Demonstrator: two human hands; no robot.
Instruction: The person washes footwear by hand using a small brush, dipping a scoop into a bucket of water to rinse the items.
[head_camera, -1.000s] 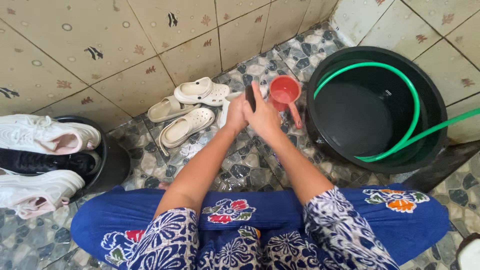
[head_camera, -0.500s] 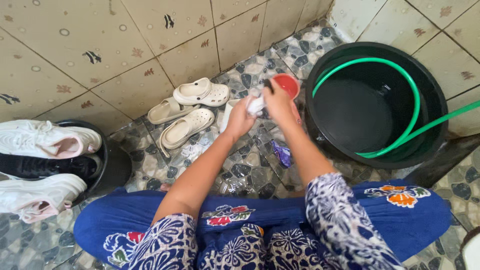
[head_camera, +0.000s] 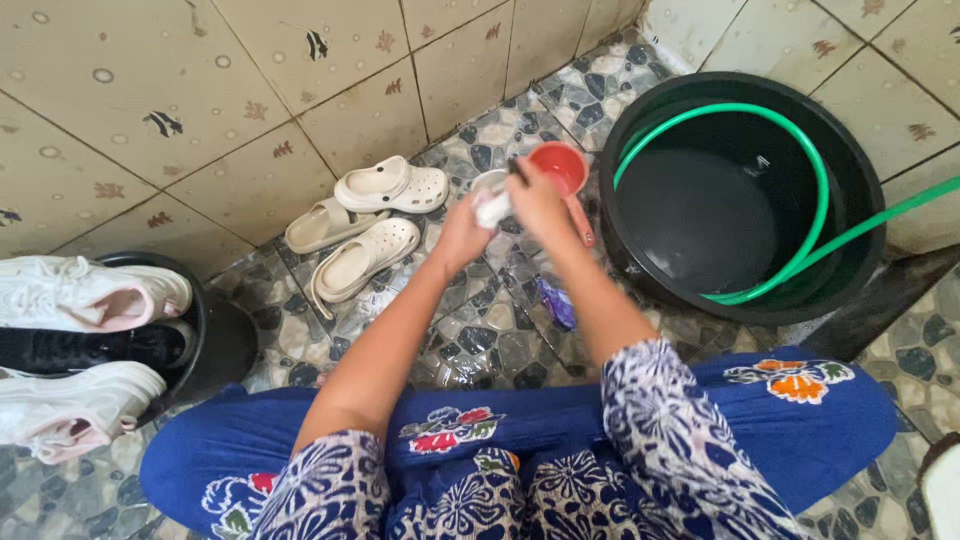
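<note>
The pebble-patterned floor (head_camera: 480, 345) carries three cream clogs (head_camera: 365, 255), a red dipper (head_camera: 562, 172), a big black tub (head_camera: 740, 290), a purple wrapper (head_camera: 556, 300) and a black basin (head_camera: 225, 345) holding sneakers.

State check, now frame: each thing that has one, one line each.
left hand: closed on the white item
right hand: gripping a dark object, too hidden to identify
red scoop: upright on the floor
black tub: holds water
green hose: looped inside the tub
cream clogs: on the floor
</note>
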